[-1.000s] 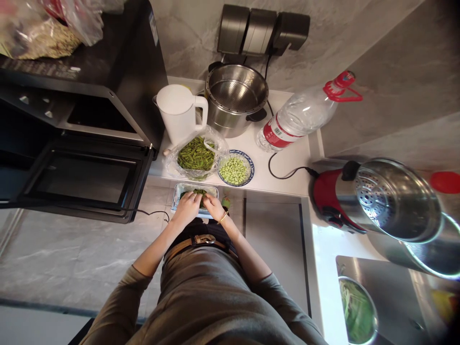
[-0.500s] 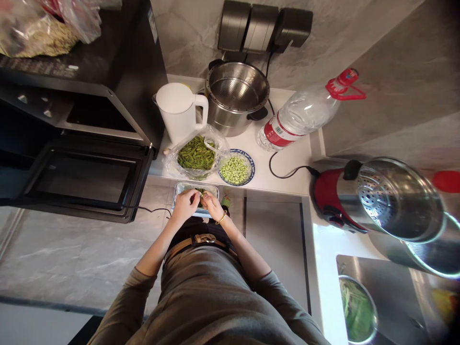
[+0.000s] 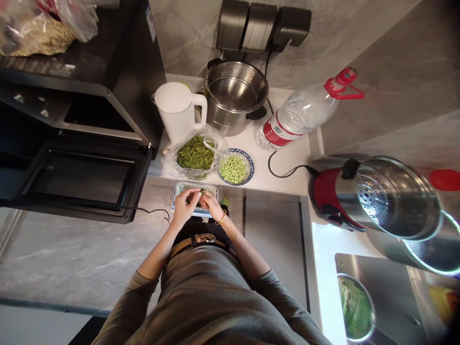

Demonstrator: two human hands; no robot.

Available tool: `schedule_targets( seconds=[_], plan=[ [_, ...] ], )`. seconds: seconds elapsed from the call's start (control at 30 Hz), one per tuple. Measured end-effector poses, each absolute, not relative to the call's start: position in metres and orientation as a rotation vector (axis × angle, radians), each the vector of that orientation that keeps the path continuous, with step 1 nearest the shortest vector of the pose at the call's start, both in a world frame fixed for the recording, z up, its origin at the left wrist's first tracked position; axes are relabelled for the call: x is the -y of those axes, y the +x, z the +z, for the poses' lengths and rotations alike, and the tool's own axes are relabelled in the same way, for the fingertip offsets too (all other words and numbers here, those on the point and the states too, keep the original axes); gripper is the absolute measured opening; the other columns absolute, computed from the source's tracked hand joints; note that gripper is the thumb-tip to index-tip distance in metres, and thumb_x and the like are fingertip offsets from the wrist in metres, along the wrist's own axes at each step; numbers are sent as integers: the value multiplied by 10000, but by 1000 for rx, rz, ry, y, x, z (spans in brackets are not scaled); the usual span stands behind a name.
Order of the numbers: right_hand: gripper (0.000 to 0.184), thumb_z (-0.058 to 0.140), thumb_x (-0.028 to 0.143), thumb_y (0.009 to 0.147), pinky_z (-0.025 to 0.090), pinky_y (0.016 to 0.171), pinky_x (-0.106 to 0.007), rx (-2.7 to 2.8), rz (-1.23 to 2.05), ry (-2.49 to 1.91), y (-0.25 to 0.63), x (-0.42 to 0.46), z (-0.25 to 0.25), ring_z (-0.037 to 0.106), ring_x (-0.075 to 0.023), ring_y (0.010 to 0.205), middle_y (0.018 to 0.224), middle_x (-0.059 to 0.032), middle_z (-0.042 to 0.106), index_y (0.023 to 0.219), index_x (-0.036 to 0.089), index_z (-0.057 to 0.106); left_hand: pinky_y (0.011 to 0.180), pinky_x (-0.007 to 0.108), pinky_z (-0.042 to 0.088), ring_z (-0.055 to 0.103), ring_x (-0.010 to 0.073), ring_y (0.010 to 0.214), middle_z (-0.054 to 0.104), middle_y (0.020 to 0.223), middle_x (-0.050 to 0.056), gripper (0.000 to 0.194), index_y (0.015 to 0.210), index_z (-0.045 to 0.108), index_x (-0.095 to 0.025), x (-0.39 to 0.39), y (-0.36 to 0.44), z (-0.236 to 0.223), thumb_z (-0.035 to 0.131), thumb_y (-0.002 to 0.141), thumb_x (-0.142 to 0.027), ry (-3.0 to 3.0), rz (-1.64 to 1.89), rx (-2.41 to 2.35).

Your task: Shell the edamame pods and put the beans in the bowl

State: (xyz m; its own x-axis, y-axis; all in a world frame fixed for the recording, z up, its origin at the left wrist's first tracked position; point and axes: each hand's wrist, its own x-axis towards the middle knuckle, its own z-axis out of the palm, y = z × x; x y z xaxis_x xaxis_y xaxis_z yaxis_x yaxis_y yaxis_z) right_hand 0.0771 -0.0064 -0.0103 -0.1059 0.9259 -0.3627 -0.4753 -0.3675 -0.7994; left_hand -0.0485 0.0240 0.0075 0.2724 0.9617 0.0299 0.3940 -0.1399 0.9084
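Observation:
Over a small lined bin point(image 3: 178, 187), my left hand point(image 3: 186, 205) and my right hand point(image 3: 213, 206) meet with fingertips pinched together. A small green edamame pod point(image 3: 202, 192) is between them, mostly covered by the fingers. Just ahead on the counter lies an open clear plastic bag point(image 3: 171, 164) full of edamame pods point(image 3: 196, 152). Right of it, a blue-and-white patterned plate point(image 3: 250, 166) holds shelled green beans point(image 3: 233, 169). The bag's edge touches or overlaps the plate's left rim.
Behind the bag stand a white jug point(image 3: 175, 108) and a steel pot point(image 3: 230, 117). A large water bottle point(image 3: 298, 120) leans at the right. An oven door point(image 3: 82, 175) hangs open on the left. Further right are a red-and-steel steamer appliance point(image 3: 328, 194) and a sink point(image 3: 388, 287).
The fingers have shifted slightly around the pod, and my left hand's fingers are a little more extended. The whole view has drifted slightly; the counter items stay in place.

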Motion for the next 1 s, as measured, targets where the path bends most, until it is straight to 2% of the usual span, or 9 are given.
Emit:
schedule_targets(
  seconds=[0.17, 0.3, 0.47, 0.63, 0.73, 0.8, 0.87, 1.0],
  plan=[
    [485, 564, 636, 737, 143, 421, -227, 514, 1718, -1095, 73, 7, -13, 192, -61, 425, 475, 74, 290, 568, 215, 391, 703, 257, 505, 626, 127, 741, 689, 866, 47, 209, 906, 707, -192, -24, -48, 3, 572, 872, -347, 1800, 976, -1222],
    [492, 596, 628, 716, 117, 413, -221, 414, 1747, -1042, 69, 9, -10, 165, -52, 407, 462, 86, 258, 567, 215, 375, 679, 254, 496, 614, 129, 725, 684, 817, 41, 220, 856, 693, -187, -25, -48, 3, 539, 892, -340, 1825, 948, -1187],
    [542, 479, 692, 761, 107, 400, -228, 453, 1688, -1204, 65, 11, -5, 162, -52, 393, 448, 83, 261, 558, 224, 296, 702, 258, 457, 575, 132, 719, 642, 761, 28, 231, 782, 649, -181, -24, -46, 8, 528, 885, -349, 1805, 884, -1142],
    [558, 391, 712, 808, 174, 415, -247, 750, 1457, -1279, 66, 16, -4, 222, -72, 433, 474, 68, 259, 549, 224, 310, 549, 218, 365, 460, 92, 560, 520, 595, -29, 347, 668, 562, -164, -25, -45, 8, 577, 826, -473, 1345, 756, -1081],
    [521, 352, 657, 861, 220, 445, -252, 921, 1393, -1265, 69, 20, -5, 254, -84, 467, 504, 57, 289, 575, 222, 338, 504, 207, 307, 384, 69, 509, 445, 540, -51, 415, 619, 528, -158, -28, -46, 8, 641, 753, -535, 1114, 677, -1013],
    [465, 393, 603, 874, 253, 468, -253, 995, 1365, -1277, 70, 22, -6, 288, -91, 492, 529, 51, 335, 616, 216, 393, 481, 205, 277, 344, 60, 480, 413, 509, -61, 445, 603, 534, -154, -29, -46, 8, 671, 706, -565, 1016, 642, -1008],
    [390, 462, 548, 865, 275, 487, -251, 1018, 1347, -1292, 71, 22, -7, 319, -98, 516, 551, 48, 375, 669, 211, 452, 478, 208, 280, 350, 63, 472, 428, 497, -58, 443, 610, 569, -150, -28, -45, 7, 685, 681, -571, 997, 664, -1061],
    [363, 502, 497, 848, 258, 464, -245, 799, 1452, -1274, 68, 18, -9, 312, -92, 495, 535, 50, 374, 631, 212, 443, 592, 230, 407, 518, 109, 598, 604, 619, -6, 342, 708, 655, -155, -21, -37, 4, 664, 732, -496, 1150, 876, -1239]
  ],
)
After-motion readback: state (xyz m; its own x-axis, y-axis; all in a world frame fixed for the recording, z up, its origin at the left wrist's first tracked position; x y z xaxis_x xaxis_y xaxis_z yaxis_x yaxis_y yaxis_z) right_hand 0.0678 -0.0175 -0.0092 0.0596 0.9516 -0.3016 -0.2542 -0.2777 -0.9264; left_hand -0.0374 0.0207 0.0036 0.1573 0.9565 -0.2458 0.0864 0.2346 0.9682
